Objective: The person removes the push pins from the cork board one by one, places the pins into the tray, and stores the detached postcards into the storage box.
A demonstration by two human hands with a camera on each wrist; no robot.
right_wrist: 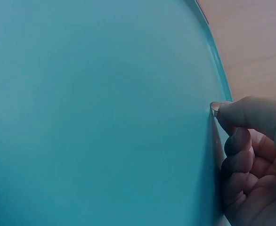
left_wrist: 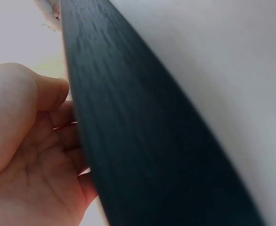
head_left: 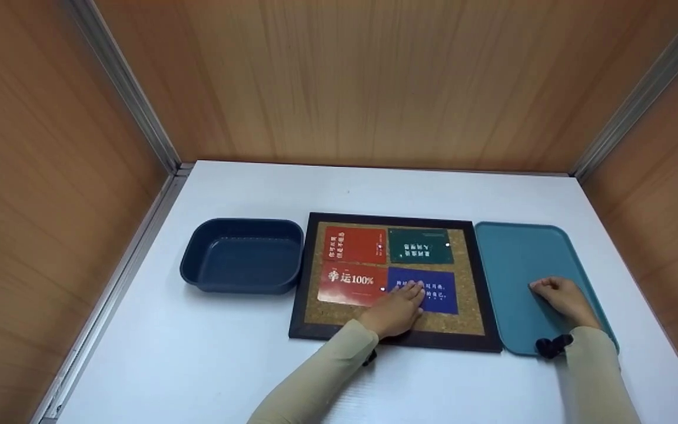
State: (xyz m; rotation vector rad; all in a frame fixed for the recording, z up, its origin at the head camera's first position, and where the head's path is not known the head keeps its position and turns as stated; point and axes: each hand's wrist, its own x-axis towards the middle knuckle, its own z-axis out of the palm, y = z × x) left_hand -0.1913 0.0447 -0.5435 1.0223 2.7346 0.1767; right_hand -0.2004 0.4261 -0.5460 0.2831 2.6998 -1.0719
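In the head view a cork board [head_left: 395, 343] with a dark frame lies flat on the table. Two red cards [head_left: 342, 280], a green card [head_left: 412, 252] and a blue card [head_left: 446, 282] are on it; small white dots show on the red and green ones. My left hand [head_left: 395, 309] rests on the blue card with outstretched fingers, covering part of its print. Over the teal tray [head_left: 521, 253], my right hand [head_left: 565, 299] has thumb and forefinger brought together. At their tips in the right wrist view is a pale spot, pin or fingernail, I cannot tell.
A dark blue dish [head_left: 242, 288] stands left of the cork board, close against its frame. The tray adjoins the board's right side. Wood-grain panels [head_left: 362, 82] enclose the white table [head_left: 245, 188] at the back and both sides.
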